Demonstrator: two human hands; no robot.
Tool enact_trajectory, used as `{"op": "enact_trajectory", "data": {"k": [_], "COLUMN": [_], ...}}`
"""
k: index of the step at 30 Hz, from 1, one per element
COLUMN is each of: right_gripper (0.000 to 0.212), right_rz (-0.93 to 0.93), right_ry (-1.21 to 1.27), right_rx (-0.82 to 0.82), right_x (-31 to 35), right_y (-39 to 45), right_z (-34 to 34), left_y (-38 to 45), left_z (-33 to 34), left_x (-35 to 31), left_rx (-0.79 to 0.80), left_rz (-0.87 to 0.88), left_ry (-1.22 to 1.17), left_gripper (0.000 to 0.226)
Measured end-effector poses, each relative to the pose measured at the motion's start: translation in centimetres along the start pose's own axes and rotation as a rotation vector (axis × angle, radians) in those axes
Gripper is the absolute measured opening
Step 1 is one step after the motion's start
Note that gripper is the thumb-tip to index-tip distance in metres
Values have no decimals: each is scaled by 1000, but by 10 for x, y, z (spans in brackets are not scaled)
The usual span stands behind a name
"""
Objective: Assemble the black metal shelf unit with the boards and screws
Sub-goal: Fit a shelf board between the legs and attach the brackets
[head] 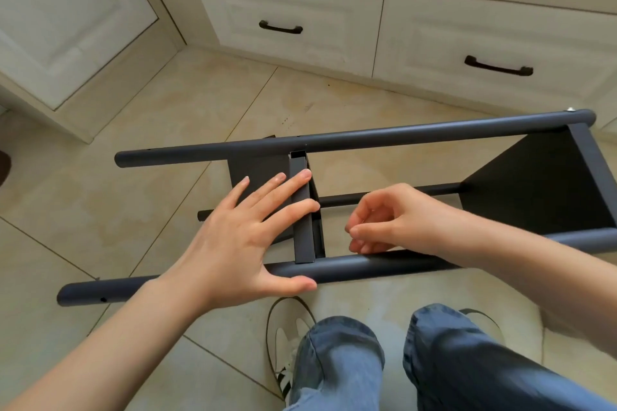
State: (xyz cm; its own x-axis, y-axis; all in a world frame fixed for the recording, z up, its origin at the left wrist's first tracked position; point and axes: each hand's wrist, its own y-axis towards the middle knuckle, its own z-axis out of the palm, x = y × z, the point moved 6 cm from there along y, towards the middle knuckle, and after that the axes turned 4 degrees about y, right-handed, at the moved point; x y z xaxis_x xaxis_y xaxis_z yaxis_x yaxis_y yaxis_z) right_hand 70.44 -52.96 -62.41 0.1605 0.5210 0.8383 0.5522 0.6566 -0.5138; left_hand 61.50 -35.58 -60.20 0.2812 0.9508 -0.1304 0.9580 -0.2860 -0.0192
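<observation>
Floor (187, 117): pale tile, carries the whole job; white cabinet drawers (290, 20) run across from 11 to 2 o'clock.
Shelf unit (334, 197): lies on its side mid-frame, long axis running 9 to 3 o'clock.
Far post (400, 132): round dark tube, upper side of the frame; a pale screw head shows near its 2 o'clock end.
Near post (367, 265): matching tube, closest to the person's knees; an empty screw hole shows near its 8 o'clock end.
End board (541, 183): black panel already seated between the posts at 3 o'clock.
Middle board (302, 207): narrow folded edge facing up, spanning the far post to the near post at centre; looks seated but I see no screw in it.
Left hand (247, 237): open, fingers spread flat on the middle board, thumb hooked under the near post; bracing, not gripping.
Right hand (384, 220): fingers curled in a loose pinch just at 3 o'clock of the middle board, above the near post; too small to tell whether a screw sits in the fingertips.
Step in hand: probably squaring the middle board to its holes before fastening.
Next move calls for: keeping the board pressed square, lining its end up with the post's hole, then starting a screw straight by fingertip.
</observation>
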Motion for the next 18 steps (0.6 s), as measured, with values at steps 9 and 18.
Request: {"op": "enact_trajectory", "data": {"k": [9, 18], "right_gripper": [13, 4], "right_rz": [103, 229], "right_ry": [164, 207], "right_rx": [313, 577], "right_x": [-1, -6], "right_y": [35, 65], "right_z": [22, 35], "left_y": [-1, 0], "left_z": [2, 3], "left_x": [1, 1], "left_rx": [-51, -54], "left_rz": [19, 31], "left_ry": [-78, -126], "left_gripper": [88, 86]}}
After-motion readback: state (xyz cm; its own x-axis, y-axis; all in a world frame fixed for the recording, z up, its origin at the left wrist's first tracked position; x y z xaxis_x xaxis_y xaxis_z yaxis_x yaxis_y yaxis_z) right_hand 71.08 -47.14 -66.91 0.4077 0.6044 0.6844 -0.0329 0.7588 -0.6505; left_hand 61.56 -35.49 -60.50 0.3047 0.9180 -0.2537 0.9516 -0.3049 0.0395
